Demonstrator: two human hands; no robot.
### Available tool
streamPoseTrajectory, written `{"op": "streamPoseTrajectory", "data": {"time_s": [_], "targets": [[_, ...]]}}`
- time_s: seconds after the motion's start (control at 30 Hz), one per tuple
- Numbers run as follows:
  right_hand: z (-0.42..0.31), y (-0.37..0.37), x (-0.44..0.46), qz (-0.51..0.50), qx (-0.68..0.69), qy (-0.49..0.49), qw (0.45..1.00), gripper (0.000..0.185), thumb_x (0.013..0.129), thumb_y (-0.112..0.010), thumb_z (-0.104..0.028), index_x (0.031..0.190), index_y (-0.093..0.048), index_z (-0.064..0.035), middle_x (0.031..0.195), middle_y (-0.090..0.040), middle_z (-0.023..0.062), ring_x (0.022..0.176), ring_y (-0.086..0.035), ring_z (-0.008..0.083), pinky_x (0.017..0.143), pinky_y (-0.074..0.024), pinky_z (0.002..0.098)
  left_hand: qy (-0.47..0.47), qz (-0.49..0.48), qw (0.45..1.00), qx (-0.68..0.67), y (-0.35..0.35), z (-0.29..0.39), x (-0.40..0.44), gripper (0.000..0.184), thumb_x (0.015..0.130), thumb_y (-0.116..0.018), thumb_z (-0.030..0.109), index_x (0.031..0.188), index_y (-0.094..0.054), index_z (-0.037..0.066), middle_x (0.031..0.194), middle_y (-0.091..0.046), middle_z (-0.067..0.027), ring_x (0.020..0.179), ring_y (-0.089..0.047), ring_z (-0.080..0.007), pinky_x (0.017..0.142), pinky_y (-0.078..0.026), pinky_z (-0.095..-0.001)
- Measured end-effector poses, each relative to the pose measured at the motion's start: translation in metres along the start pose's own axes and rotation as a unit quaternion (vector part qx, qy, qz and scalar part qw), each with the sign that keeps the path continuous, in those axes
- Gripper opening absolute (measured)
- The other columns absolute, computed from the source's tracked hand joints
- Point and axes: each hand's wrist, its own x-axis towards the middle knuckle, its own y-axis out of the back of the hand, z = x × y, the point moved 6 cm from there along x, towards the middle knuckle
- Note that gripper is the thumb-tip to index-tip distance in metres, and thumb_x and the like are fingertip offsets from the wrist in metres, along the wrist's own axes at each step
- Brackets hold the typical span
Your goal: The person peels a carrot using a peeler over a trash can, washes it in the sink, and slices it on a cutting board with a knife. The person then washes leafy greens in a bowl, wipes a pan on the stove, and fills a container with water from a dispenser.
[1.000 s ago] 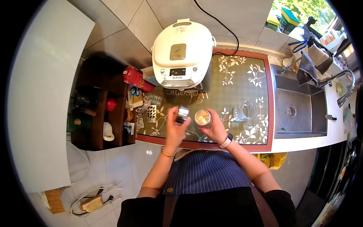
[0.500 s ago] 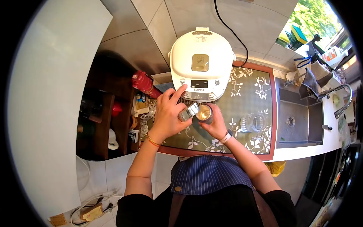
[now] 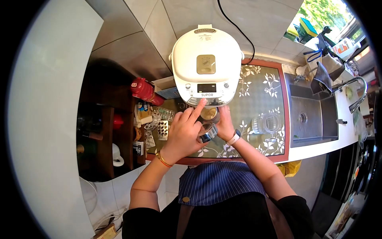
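My left hand (image 3: 184, 133) holds a clear lid with a dark rim (image 3: 206, 132) between thumb and fingers, while its index finger stretches out to the lower front edge of the white rice cooker (image 3: 207, 51), below the display. My right hand (image 3: 225, 125) is wrapped round a small metal cup (image 3: 209, 114) with a light-coloured inside, held just in front of the cooker. The lid is off the cup, nearer my body and close beside it. What the cup contains cannot be made out.
On the patterned mat (image 3: 254, 103), a clear glass mug (image 3: 266, 123) stands to the right. A red bottle (image 3: 146, 91), blister packs (image 3: 163, 129) and a dark shelf (image 3: 105, 139) are at the left. The sink (image 3: 304, 117) lies at the right.
My left hand has moved from beside the cup up to the cooker's front, its index finger now extended. The lid has shifted below the cup. The cup has come close against the cooker's front.
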Motion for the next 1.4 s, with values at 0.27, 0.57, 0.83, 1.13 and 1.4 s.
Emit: {"op": "streamPoseTrajectory", "data": {"time_s": [0.27,0.57,0.83,1.13,1.4], "targets": [[0.0033,-0.0003,0.003,0.019,0.003,-0.006,1.0,0.078,0.058,-0.079,-0.017,0.126,-0.042,-0.0032,0.123,-0.045,0.0184,0.114,-0.041,0.0372,0.097,-0.0334,0.0427,0.008,-0.032,0.999,0.011,0.0036,0.0024,0.0038,0.024,0.055,-0.074,0.018,0.059,-0.054,0.004,0.14,-0.037,-0.015,0.063,-0.06,-0.022,0.06,-0.047,-0.0314],[0.007,-0.0012,0.0029,0.013,0.044,-0.041,0.998,0.076,0.059,-0.079,-0.017,0.123,-0.043,-0.0021,0.123,-0.045,0.0182,0.114,-0.041,0.0376,0.097,-0.0335,0.0428,0.024,-0.062,0.998,-0.01,0.0026,0.0042,0.0029,0.025,0.053,-0.076,0.018,0.059,-0.055,0.004,0.142,-0.035,-0.014,0.054,-0.059,-0.025,0.055,-0.048,-0.0329],[0.0098,-0.0028,0.0026,0.01,0.049,-0.058,0.997,0.075,0.059,-0.078,-0.015,0.123,-0.043,-0.0018,0.121,-0.046,0.018,0.114,-0.042,0.037,0.097,-0.0337,0.0425,0.026,-0.066,0.997,-0.017,0.0031,0.0033,0.0024,0.025,0.052,-0.076,0.017,0.058,-0.056,0.003,0.142,-0.034,-0.0142,0.053,-0.06,-0.0253,0.053,-0.048,-0.0328],[0.0077,-0.0029,0.0042,0.015,0.058,-0.054,0.997,0.076,0.058,-0.078,-0.014,0.124,-0.043,-0.0026,0.124,-0.045,0.0178,0.117,-0.041,0.0367,0.098,-0.0333,0.0422,0.011,-0.054,0.998,-0.01,0.0001,0.0021,0.0008,0.026,0.06,-0.071,0.021,0.052,-0.053,0.004,0.142,-0.033,-0.0174,0.049,-0.059,-0.0212,0.051,-0.048,-0.0312],[0.0071,-0.0036,0.0034,0.019,0.072,-0.055,0.996,0.076,0.058,-0.078,-0.012,0.125,-0.043,-0.003,0.124,-0.045,0.0178,0.117,-0.041,0.0366,0.098,-0.0337,0.042,0.023,-0.058,0.998,-0.013,-0.0014,0.0014,0.0,0.025,0.059,-0.072,0.021,0.053,-0.054,0.003,0.143,-0.032,-0.0156,0.049,-0.059,-0.0228,0.051,-0.048,-0.0317]]}}
